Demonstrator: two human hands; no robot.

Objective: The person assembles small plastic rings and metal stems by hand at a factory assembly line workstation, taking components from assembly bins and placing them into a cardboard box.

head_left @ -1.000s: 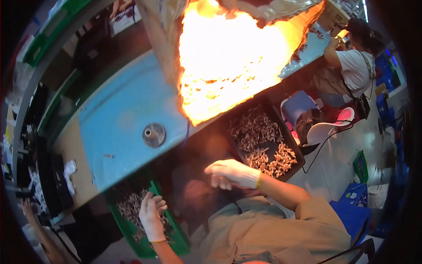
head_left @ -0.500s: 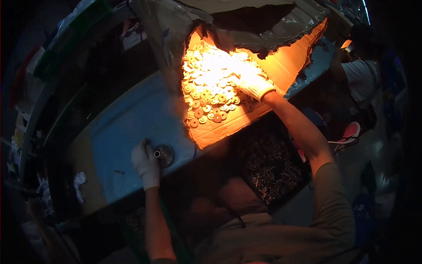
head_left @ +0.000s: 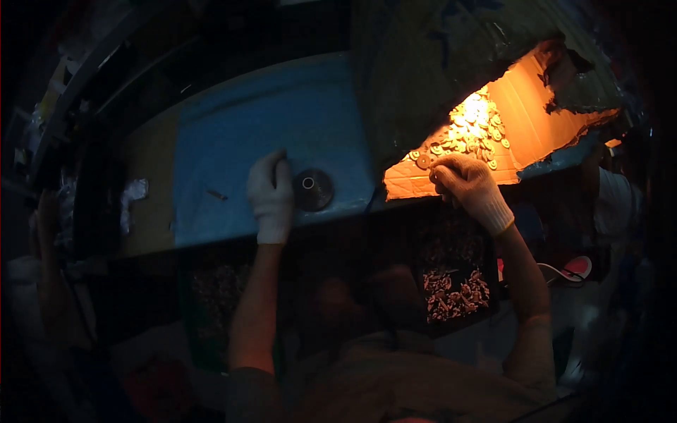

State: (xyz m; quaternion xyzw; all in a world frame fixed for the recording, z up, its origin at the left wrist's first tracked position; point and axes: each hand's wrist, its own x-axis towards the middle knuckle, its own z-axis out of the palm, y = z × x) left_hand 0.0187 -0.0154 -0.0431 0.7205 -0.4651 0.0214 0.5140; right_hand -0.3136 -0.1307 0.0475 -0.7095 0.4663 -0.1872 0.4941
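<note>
My left hand (head_left: 271, 194), in a white glove, rests on the blue sheet (head_left: 226, 141) with its fingers curled in; whatever they hold is hidden. Just right of it stands a dark round disc-shaped base (head_left: 321, 199) with a pale ring (head_left: 307, 182) upright on it. My right hand (head_left: 469, 185), also gloved, is closed in a pinch at the front edge of a torn, brightly lit cardboard box (head_left: 511, 84). Inside lies a heap of round metal discs with centre holes (head_left: 479, 123). One disc (head_left: 423, 161) shows beside my right fingertips; whether they grip it is unclear.
Below my right hand is a dark bin of small metal pieces (head_left: 455, 292); a green-edged bin (head_left: 211, 289) sits lower left. A small slim piece (head_left: 216, 194) lies on the blue sheet. Another person's sleeve (head_left: 613, 194) is at the far right.
My right hand has come back from deep in the disc heap to the box's front edge and closed. My left hand stays beside the round base. The view has shifted left.
</note>
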